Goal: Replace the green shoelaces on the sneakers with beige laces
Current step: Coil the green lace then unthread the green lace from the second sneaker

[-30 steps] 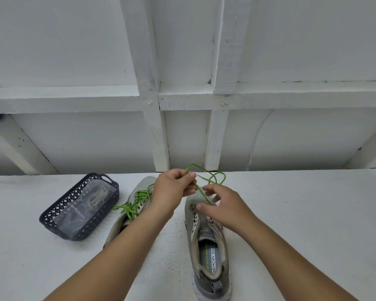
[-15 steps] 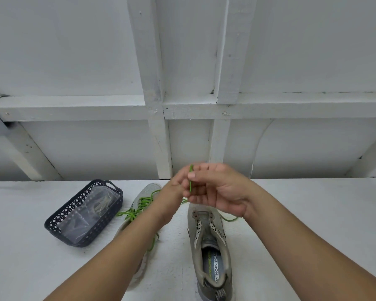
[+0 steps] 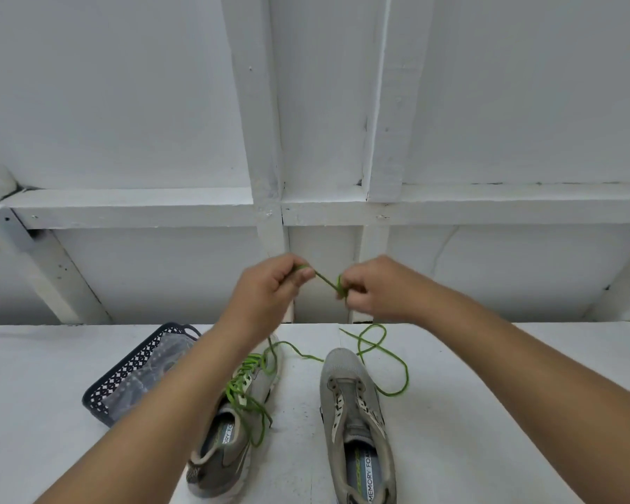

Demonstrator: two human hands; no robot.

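Two hands are raised above the white surface (image 3: 488,394) and hold one green lace (image 3: 326,280) stretched between them: the left hand (image 3: 270,292) pinches one part with curled fingers, the right hand (image 3: 375,289) pinches a bunched part. The rest of the lace lies in loops near the right sneaker (image 3: 357,423), which has bare eyelets. The left sneaker (image 3: 230,431) is laced in green. A dark basket (image 3: 124,376) stands at the left. Behind, white wall (image 3: 142,103) with painted beams.

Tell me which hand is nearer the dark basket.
Left. The left hand is raised above the table just right of the dark basket; the right hand is farther right, beyond the unlaced sneaker. Both pinch the green shoelace.
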